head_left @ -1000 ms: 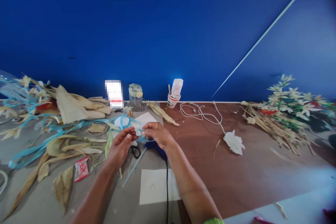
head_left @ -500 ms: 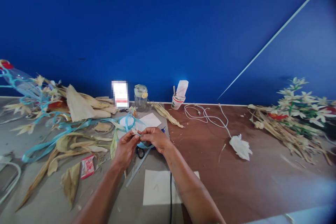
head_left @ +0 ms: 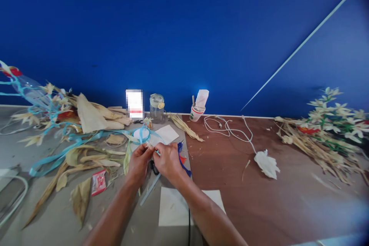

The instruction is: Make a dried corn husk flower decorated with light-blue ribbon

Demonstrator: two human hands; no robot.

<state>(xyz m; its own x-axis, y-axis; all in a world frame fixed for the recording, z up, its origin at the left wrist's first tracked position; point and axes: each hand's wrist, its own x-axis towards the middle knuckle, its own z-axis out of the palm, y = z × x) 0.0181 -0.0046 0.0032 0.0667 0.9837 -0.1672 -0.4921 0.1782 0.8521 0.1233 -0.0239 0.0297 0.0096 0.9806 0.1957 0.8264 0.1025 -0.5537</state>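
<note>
My left hand [head_left: 138, 163] pinches a small pale husk flower [head_left: 149, 145] between thumb and fingertips. Close against it, my right hand [head_left: 167, 158] is curled with its thumb and forefinger pressed on a light-blue ribbon [head_left: 158, 152]; most of that strip is hidden by the fingers. Just behind the hands lies a roll of blue ribbon [head_left: 141, 134]. A blue glue gun [head_left: 180, 148] with a red trigger shows beside the right hand, partly covered by it. Under the hands, the black handle of what look like scissors [head_left: 154, 168] peeks out.
Dried corn husks [head_left: 92, 157] and a red packet [head_left: 98, 182] lie left. Behind stand a glass jar [head_left: 157, 111], a lit screen [head_left: 135, 104] and a paper cup [head_left: 197, 113]. A white cable [head_left: 245, 140], crumpled tissue [head_left: 266, 164] and husk flowers [head_left: 331, 115] occupy the right; white paper [head_left: 173, 209] lies in front.
My right hand has turned and curled more tightly beside the left, uncovering more of the glue gun. The left hand keeps its pinch. The whole view has shifted slightly.
</note>
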